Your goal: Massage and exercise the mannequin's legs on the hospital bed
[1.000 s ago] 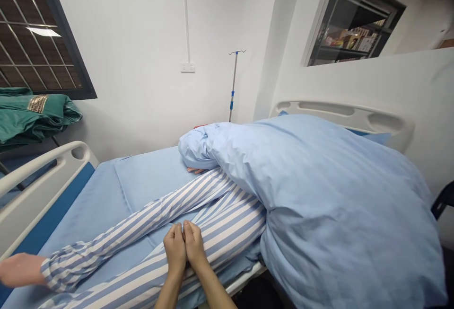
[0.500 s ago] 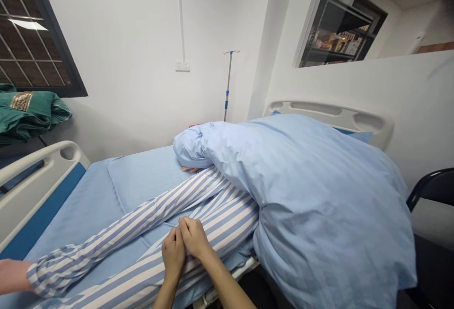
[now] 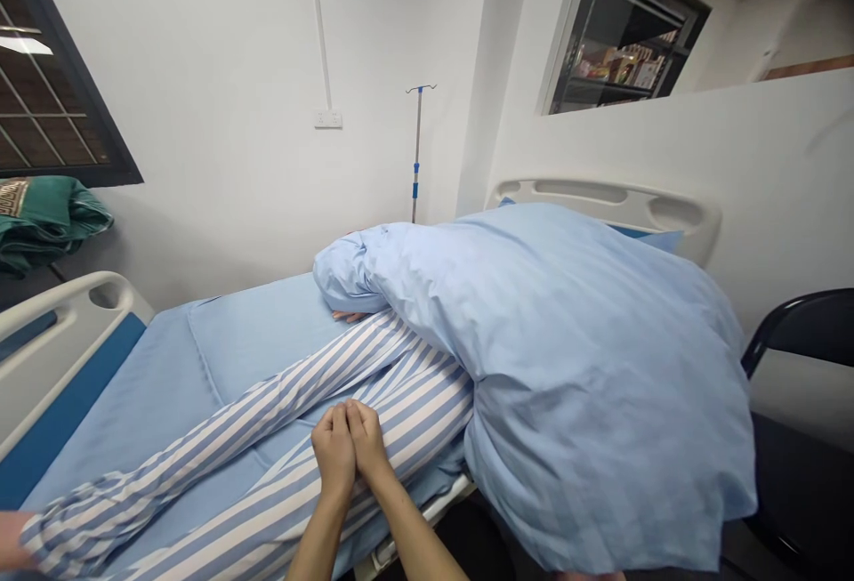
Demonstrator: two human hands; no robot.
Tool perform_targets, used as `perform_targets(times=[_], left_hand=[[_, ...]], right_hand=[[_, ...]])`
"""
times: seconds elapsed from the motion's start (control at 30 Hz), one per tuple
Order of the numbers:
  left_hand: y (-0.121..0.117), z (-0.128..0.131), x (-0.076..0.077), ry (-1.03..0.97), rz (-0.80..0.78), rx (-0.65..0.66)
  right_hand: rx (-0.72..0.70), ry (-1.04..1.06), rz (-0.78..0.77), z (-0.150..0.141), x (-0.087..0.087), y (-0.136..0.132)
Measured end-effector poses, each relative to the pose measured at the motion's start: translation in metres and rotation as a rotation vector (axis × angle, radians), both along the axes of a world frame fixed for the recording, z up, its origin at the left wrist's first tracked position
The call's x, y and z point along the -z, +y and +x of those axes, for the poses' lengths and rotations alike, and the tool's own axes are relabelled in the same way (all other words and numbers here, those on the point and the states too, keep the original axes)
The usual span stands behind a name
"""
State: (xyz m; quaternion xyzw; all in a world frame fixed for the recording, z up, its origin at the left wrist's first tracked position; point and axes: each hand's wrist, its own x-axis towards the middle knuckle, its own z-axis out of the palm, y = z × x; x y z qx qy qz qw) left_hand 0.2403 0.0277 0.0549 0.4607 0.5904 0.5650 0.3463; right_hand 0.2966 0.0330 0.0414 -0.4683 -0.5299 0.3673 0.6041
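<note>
My left hand (image 3: pixel 334 449) and my right hand (image 3: pixel 366 439) are side by side over the near thigh of a figure lying on a bed. Both are curled into fists, knuckles up and touching each other, and nothing shows in them. Their undersides are hidden. The figure wears blue-and-white striped trousers (image 3: pixel 427 399); both legs are stretched toward the left. A light blue quilt (image 3: pixel 567 323) covers the upper body, bunched to the right of my hands and hanging over the near side. Fingertips (image 3: pixel 348 316) peek out under its left edge.
The bed has a pale footboard (image 3: pixel 73 323) at left and a headboard (image 3: pixel 667 207) at right. Behind it stands an IV pole (image 3: pixel 417 149). A black chair (image 3: pixel 801 332) is at the right. Folded green cloth (image 3: pixel 53 216) lies beyond the footboard.
The view has shifted slightly to the right. My two fists have come level with each other, the left one moving forward; they stay together over the thigh.
</note>
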Motion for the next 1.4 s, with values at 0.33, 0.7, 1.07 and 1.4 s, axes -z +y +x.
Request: perform_targets(times=[0.33,0.7,1.07,1.4], left_hand=[[-0.003,0.001,0.021,0.309,-0.006,0.007],[0.001,0.008,0.026,0.364,-0.07,0.017],[0.019,0.058,-0.019,-0.032,0.022,0.088],[0.025,0.048,0.015,0.167,-0.062,0.017]], right_hand=[[0.022,-0.201,0.006,0.014,-0.015,-0.001],[-0.002,-0.493,0.065,0.038,-0.014,0.002],[-0.004,0.144,-0.007,0.055,-0.01,0.013],[0.063,-0.101,-0.025,0.052,-0.009,0.012]])
